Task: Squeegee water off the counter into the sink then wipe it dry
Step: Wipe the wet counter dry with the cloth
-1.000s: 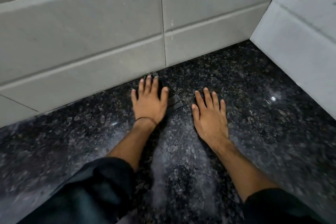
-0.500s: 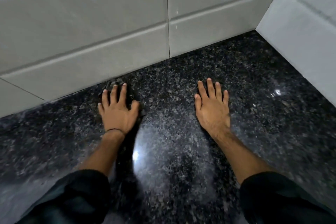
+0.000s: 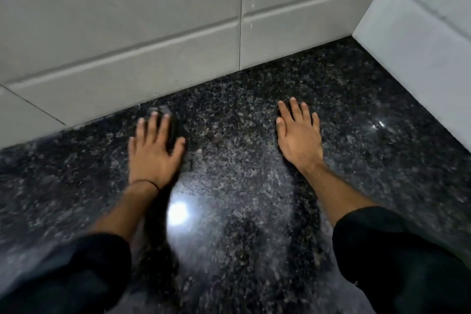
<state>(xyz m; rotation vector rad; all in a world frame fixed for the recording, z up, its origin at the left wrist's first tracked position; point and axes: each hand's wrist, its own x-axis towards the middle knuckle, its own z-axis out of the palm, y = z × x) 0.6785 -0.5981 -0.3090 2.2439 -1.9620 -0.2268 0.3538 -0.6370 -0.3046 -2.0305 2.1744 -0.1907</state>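
Observation:
The black speckled granite counter (image 3: 242, 115) looks glossy and fills the lower view. My left hand (image 3: 153, 153) lies flat, fingers spread, pressing a dark cloth (image 3: 176, 127) onto the counter close to the back wall. The cloth shows only past my fingertips and beside my thumb; the rest is under the palm. My right hand (image 3: 299, 135) rests flat and open on the bare counter, a forearm's width to the right of the left hand. No squeegee or sink is in view.
Grey tiled back wall (image 3: 153, 33) meets the counter just beyond my fingers. A white side wall (image 3: 420, 46) closes the corner at the right. A bright lamp reflection (image 3: 178, 213) sits on the counter between my forearms.
My left hand has slid the cloth leftward along the back wall, away from my right hand. The right hand has stayed flat in about the same spot.

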